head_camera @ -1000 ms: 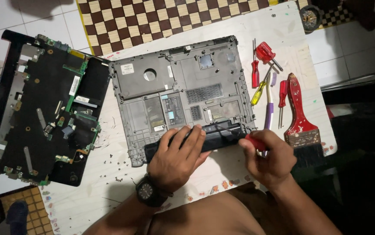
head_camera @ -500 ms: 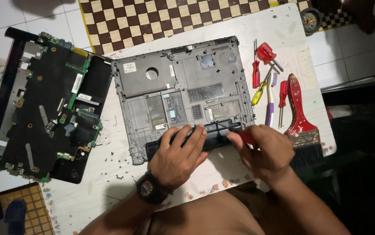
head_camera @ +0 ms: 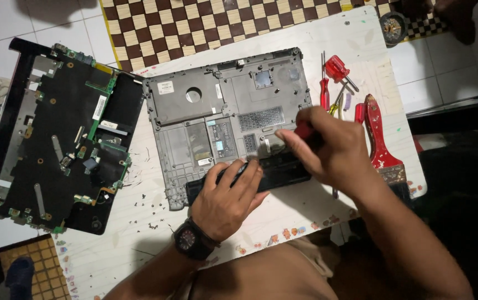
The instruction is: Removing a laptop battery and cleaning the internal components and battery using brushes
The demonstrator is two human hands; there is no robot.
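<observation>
Fingers of the left hand [head_camera: 229,197] lie flat along the long black battery bar [head_camera: 275,173], lying left-right at the grey laptop base's [head_camera: 228,119] lower edge, mid-frame. The right hand [head_camera: 328,147], directly right, closes around a red-handled screwdriver [head_camera: 304,130], tip hidden.

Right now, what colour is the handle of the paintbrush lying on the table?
Red: the paintbrush handle shows best in the head view, right of the right hand.

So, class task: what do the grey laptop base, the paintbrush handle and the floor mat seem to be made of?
Grey laptop base: probably moulded plastic, matt; it shows cut-outs and recessed panels.
Paintbrush handle: red and glossy, looks like painted wood or plastic; the picture leaves it open. A dull metal-looking band sits below it.
Floor mat: brown and cream checks; perhaps vinyl or woven, unclear.
</observation>
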